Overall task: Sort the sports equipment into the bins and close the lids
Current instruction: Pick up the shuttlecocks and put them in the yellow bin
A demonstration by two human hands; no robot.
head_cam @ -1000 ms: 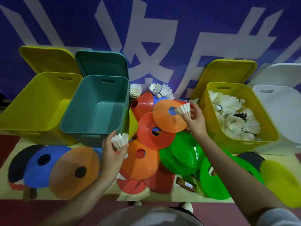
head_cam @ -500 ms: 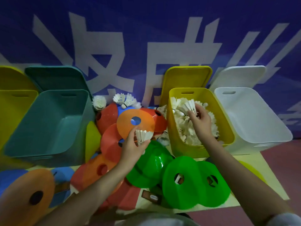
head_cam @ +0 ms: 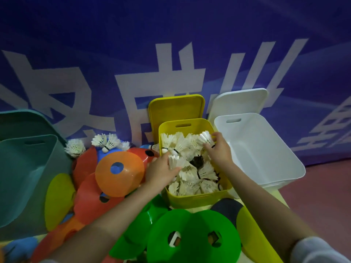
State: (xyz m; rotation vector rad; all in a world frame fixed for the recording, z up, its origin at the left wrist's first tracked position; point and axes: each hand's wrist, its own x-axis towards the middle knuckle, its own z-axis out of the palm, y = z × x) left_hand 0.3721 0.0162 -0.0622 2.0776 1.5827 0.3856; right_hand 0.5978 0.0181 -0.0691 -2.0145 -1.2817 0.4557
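Reaching over the yellow bin (head_cam: 199, 201), the left hand (head_cam: 161, 172) pinches a shuttlecock (head_cam: 173, 161) at its left rim; the right hand (head_cam: 218, 150), fingers curled, grips another shuttlecock (head_cam: 206, 137) above the heaped pile. Both forearms extend forward. Discs (head_cam: 119, 173) lie left.

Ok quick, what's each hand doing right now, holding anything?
Left hand: holding a shuttlecock over the yellow bin.
Right hand: holding a shuttlecock over the same bin.
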